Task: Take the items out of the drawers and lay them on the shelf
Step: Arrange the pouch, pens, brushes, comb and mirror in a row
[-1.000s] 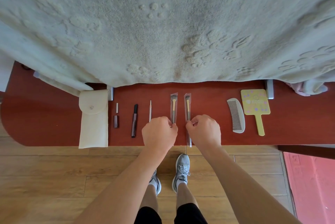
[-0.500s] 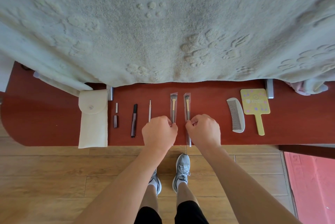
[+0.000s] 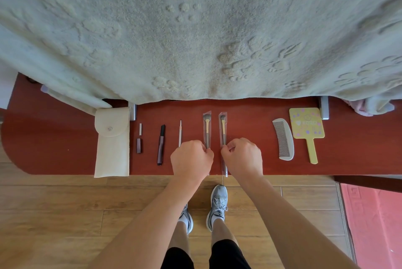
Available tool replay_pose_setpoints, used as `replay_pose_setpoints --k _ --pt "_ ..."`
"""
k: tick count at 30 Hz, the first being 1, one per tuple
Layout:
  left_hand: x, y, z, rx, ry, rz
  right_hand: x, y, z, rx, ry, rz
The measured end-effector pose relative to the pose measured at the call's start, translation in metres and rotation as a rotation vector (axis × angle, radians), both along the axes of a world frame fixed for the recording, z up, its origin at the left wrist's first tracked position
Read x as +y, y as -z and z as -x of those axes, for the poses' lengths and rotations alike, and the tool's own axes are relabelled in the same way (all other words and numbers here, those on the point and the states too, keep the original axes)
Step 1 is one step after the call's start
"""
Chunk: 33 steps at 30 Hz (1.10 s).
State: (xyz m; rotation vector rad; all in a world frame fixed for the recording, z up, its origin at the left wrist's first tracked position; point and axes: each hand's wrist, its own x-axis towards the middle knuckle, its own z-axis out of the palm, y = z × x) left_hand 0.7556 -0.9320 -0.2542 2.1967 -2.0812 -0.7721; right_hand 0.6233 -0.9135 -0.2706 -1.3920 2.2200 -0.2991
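On the red-brown shelf (image 3: 54, 138) lie two makeup brushes in clear sleeves, side by side. My left hand (image 3: 191, 160) pinches the handle of the left brush (image 3: 206, 129). My right hand (image 3: 242, 157) pinches the handle of the right brush (image 3: 223, 129). To the left lie a thin pale stick (image 3: 180, 132), a dark pen-like tube (image 3: 161, 144), a small dark lipstick (image 3: 138, 145) with its pale cap (image 3: 140, 129), and a cream pouch (image 3: 112, 140). To the right lie a grey comb (image 3: 283, 139) and a yellow hand mirror (image 3: 306, 126).
A pale green towelling blanket (image 3: 195, 29) hangs over everything behind the shelf and hides what lies under it. Metal brackets (image 3: 324, 107) show at its lower edge. Below the shelf edge is wooden floor (image 3: 65, 214), my shoes (image 3: 218, 205), and a pink mat (image 3: 374, 225) at the right.
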Motion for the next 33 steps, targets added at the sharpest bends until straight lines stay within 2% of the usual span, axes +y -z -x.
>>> replay_pose_setpoints --k 33 --pt "-0.001 0.001 -0.005 -0.015 0.017 0.008 0.000 0.003 -0.006 -0.001 -0.004 0.011"
